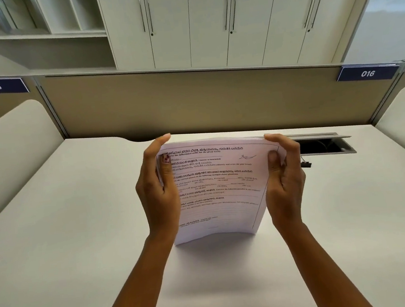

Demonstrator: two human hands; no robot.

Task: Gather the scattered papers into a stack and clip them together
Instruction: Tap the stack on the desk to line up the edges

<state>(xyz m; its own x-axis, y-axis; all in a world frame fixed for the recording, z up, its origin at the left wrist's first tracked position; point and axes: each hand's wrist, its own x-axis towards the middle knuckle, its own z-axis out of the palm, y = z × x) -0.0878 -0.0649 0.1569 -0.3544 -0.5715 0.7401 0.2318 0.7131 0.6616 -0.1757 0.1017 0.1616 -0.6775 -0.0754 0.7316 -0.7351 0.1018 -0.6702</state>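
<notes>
A stack of printed papers (218, 191) stands on its lower edge on the white desk (81, 239), tilted toward me and slightly bowed. My left hand (159, 189) grips the stack's left edge, thumb on the front page. On the right edge, my right hand (284, 180) holds the stack the same way. A small black binder clip (306, 164) lies on the desk just behind my right hand, mostly hidden by it.
An open cable hatch (324, 145) is cut into the desk at the back right. A beige partition (191, 100) closes off the far edge, with labels 015 and 016. White cabinets stand beyond. Curved side panels flank the desk.
</notes>
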